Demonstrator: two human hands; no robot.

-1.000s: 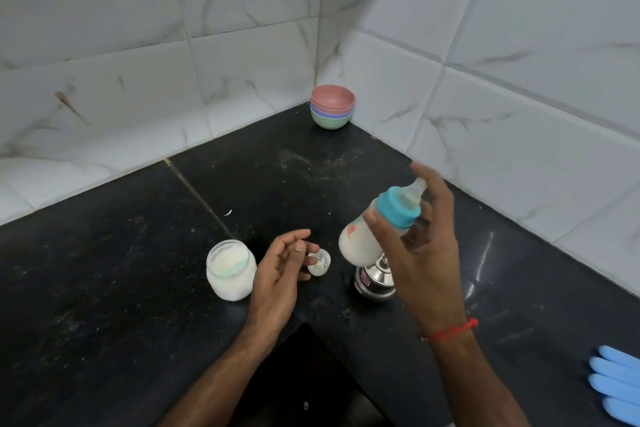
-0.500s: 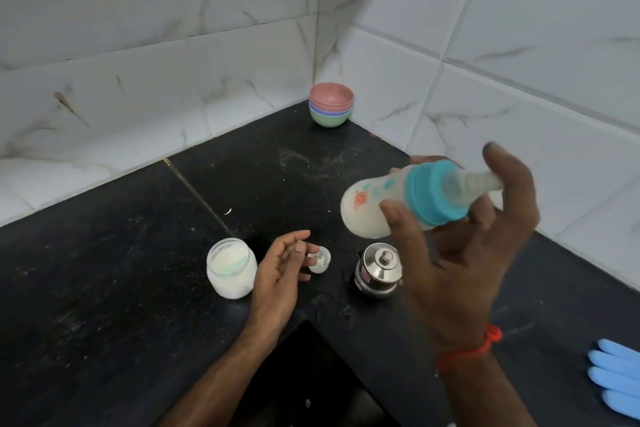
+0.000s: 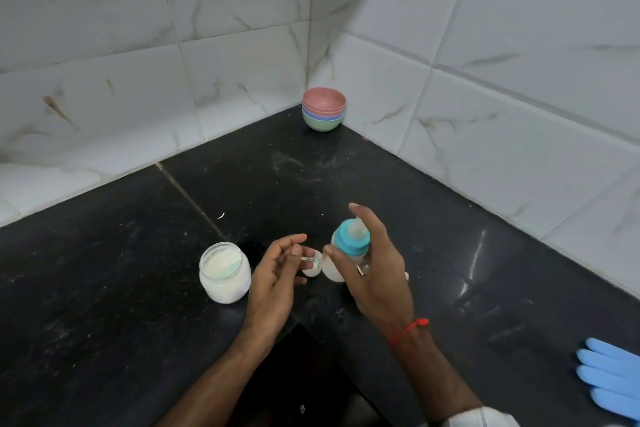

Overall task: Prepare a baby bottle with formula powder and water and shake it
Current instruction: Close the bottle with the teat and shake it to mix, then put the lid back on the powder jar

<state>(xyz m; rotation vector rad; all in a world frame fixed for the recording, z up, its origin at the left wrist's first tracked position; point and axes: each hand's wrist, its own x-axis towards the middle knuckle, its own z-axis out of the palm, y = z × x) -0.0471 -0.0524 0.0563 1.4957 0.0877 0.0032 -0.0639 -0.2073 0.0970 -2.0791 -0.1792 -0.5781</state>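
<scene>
The right hand (image 3: 372, 274) has its grip clamped round the baby bottle (image 3: 341, 253) — long axis near upright, teat seemingly uppermost; the left hand (image 3: 277, 274) lies loose just beside it.

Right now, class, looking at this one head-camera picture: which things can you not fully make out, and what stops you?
- Steel container: head view, almost all hidden behind the right hand and the baby bottle.
- Small white cap: partly covered by the left hand.
- Blue glove: cut off by the right edge.
- Bottle print: motion-blurred, unreadable.
</scene>
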